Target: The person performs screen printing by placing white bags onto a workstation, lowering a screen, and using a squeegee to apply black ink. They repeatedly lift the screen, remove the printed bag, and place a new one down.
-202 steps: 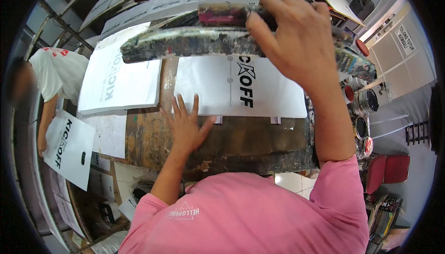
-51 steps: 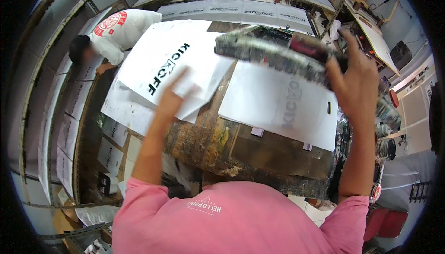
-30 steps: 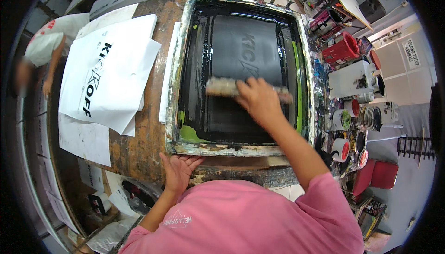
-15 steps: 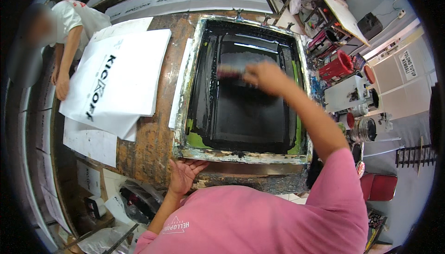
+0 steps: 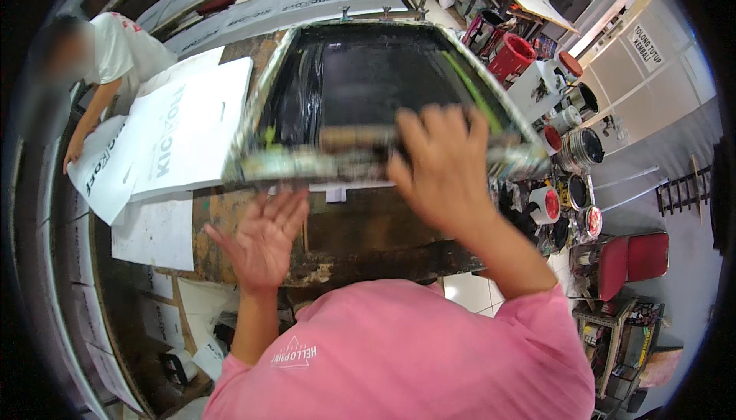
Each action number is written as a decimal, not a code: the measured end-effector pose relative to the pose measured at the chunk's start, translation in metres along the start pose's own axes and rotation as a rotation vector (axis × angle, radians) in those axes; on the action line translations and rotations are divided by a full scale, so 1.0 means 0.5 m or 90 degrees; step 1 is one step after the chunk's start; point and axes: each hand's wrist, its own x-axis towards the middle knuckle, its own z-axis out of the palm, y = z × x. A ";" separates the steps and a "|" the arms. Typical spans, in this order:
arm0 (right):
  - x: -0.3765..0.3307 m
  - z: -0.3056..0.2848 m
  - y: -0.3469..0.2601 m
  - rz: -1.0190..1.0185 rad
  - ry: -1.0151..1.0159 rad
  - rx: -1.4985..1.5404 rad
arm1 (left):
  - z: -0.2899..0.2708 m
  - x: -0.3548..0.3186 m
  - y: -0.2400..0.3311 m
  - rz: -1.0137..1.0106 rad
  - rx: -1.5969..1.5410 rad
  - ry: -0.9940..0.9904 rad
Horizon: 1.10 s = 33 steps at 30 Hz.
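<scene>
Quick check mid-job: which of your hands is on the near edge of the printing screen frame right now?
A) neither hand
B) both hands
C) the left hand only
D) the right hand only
D: the right hand grips the near edge of the raised printing screen frame, while the left hand is open, palm up, below the frame over the stained wooden table, not gripping the frame.
</scene>
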 end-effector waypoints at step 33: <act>0.320 -0.079 0.120 -0.019 0.091 0.023 | -0.209 0.119 0.269 0.148 0.999 0.516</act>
